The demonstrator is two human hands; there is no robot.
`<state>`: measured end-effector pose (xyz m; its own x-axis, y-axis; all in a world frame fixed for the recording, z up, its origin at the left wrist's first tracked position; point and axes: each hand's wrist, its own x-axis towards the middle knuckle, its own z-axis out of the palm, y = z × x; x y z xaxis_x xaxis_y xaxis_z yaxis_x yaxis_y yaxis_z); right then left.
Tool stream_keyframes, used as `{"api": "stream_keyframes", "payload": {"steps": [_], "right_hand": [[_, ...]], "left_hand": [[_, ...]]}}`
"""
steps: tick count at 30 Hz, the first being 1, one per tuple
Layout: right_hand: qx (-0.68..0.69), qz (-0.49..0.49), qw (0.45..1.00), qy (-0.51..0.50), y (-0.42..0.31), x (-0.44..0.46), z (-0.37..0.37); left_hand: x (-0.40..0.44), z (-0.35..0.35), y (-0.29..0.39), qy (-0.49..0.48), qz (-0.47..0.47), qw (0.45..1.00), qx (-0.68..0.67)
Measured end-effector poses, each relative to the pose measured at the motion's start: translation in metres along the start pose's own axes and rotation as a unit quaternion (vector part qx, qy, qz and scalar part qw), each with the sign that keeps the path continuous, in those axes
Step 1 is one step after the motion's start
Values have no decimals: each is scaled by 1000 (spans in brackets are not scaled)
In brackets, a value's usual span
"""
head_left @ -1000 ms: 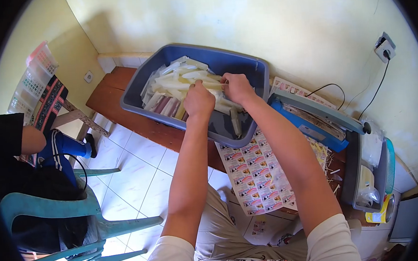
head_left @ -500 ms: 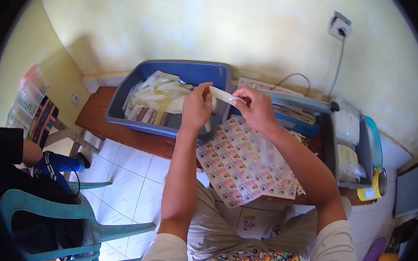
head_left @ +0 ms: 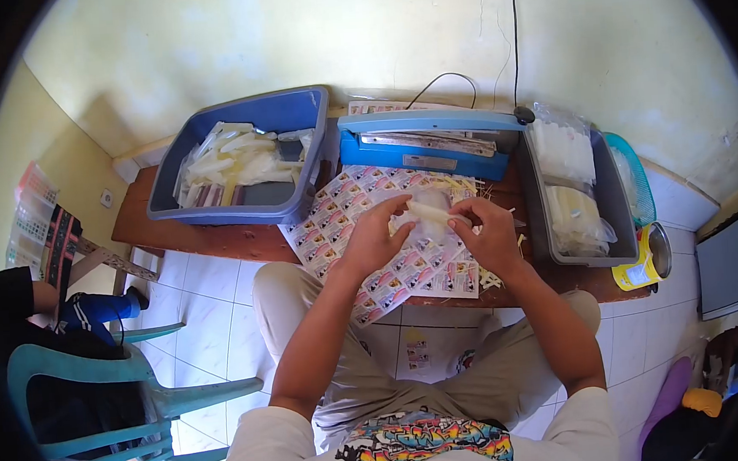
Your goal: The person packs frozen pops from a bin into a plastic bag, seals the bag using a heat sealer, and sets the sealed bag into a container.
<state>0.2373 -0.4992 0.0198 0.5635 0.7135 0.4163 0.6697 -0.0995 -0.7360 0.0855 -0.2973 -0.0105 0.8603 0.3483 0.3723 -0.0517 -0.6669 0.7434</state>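
Observation:
A pale, slim wrapped stick (head_left: 432, 212) is stretched between my two hands, above the printed label sheets (head_left: 343, 224). My left hand (head_left: 379, 234) pinches its left end, and my right hand (head_left: 485, 233) grips the right end. Under and behind the stick lies clear plastic, its outline hard to make out. At the left stands a blue-grey tub (head_left: 300, 203) with many similar pale sticks (head_left: 234, 158) and a few purplish ones (head_left: 206, 196). Behind my hands sits a blue sealing machine (head_left: 424, 158) with a raised bar.
A grey bin (head_left: 537, 220) holding plastic-bagged pale packs (head_left: 572, 210) stands at the right, beside a teal basket (head_left: 633, 176) and a yellow can (head_left: 642, 269). A green plastic chair (head_left: 82, 366) and a seated person's blue-clad leg (head_left: 99, 309) are at the left.
Both hands have come from the tub to above the label sheets with a pale stick between them. The view has turned to the right, showing more of the grey bin.

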Motion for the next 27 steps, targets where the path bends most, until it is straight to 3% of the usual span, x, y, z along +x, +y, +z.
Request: {"api": "stream_keyframes", "payload": {"steps": [5, 7, 11, 13, 19, 27], "right_hand": [[13, 12, 1000, 8, 10, -27, -6], [3, 27, 999, -27, 7, -35, -11], [-6, 17, 998, -56, -3, -43, -12], [8, -8, 998, -61, -6, -45, -9], [-10, -26, 997, -75, -2, -45, 5], [-7, -1, 1000, -26, 16, -30, 65]], "left_hand": [[-22, 5, -4, 8, 27, 997, 78], [-22, 2, -7, -37, 24, 987, 154], [-18, 7, -4, -9, -54, 989, 139], [-15, 13, -2, 16, -135, 984, 112], [-15, 20, 3, 65, -111, 985, 118], [-21, 20, -3, 45, -126, 988, 71]]}}
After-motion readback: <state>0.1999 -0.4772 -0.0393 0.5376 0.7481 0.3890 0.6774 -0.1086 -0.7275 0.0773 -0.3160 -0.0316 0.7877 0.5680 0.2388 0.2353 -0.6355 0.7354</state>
